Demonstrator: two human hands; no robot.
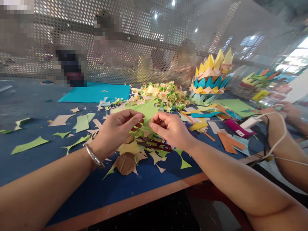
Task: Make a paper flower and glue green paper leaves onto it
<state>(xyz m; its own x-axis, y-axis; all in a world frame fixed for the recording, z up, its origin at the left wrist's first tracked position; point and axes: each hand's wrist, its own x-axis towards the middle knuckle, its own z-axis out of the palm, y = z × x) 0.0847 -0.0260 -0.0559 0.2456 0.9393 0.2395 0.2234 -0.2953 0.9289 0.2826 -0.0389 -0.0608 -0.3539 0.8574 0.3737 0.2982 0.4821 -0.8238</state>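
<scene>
My left hand [120, 130], with a silver bracelet at its wrist, is over the scraps with thumb and fingers pinched together. Close to its right, my right hand [168, 128] is pinched too, the fingertips a small gap apart. Whatever either pinch holds is too small or hidden to name. Behind and between them lies a light green sheet [146, 110]. Below the hands are dark red snips [158, 145], a round brown wooden piece [125, 163] and cut yellow and green paper scraps [128, 148].
A heap of folded paper pieces [166, 94] stands behind, with a blue sheet [96, 93] to its left. Layered paper crowns [209, 81], a magenta power strip [237, 129] with cables and another person's arms [280, 134] are at right. Perforated metal [134, 38] rises behind.
</scene>
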